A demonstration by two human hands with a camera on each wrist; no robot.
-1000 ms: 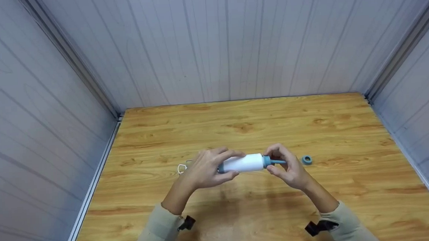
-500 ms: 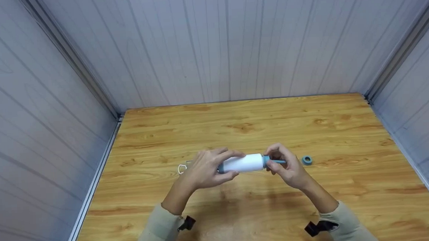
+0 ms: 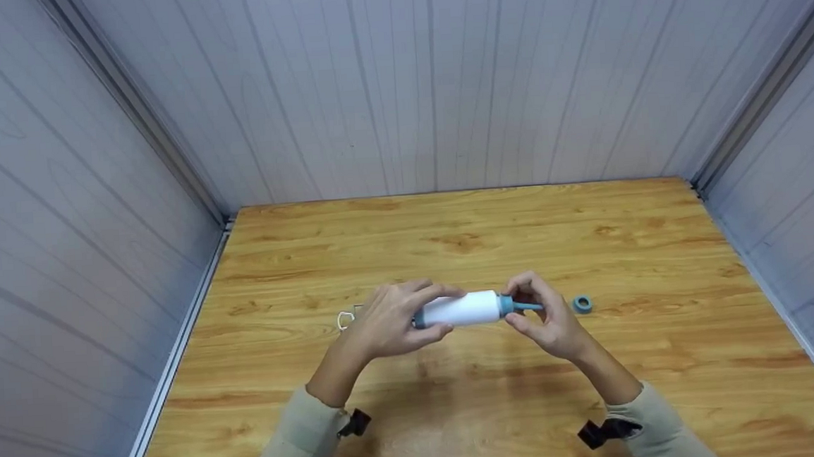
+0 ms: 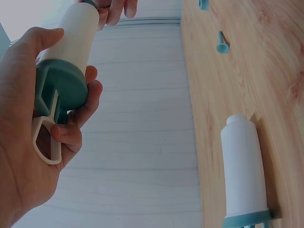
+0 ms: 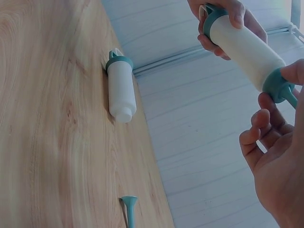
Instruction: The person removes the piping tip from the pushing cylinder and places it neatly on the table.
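A white icing syringe (image 3: 479, 307) with teal ends is held level above the table. My left hand (image 3: 391, 321) grips its rear part. In the left wrist view, the fingers wrap around the barrel (image 4: 80, 35) and teal end (image 4: 71, 88), with one fingertip at the white plunger handle (image 4: 57, 156). My right hand (image 3: 554, 329) pinches the teal nozzle cap (image 5: 274, 86) at the front end between thumb and finger; its other fingers are loosely bent. From the cap, a thin teal spout (image 3: 530, 307) points right.
On the wooden table (image 3: 464, 239) lies a second white syringe (image 5: 122, 88), without a nozzle. Nearby is a loose teal nozzle (image 4: 222, 46). A teal ring (image 3: 582, 304) lies right of my right hand. Panelled walls (image 3: 398, 81) enclose the table.
My right thumb slid up over the nozzle cap, then came back down below the spout. The left hand and syringe have stayed in place.
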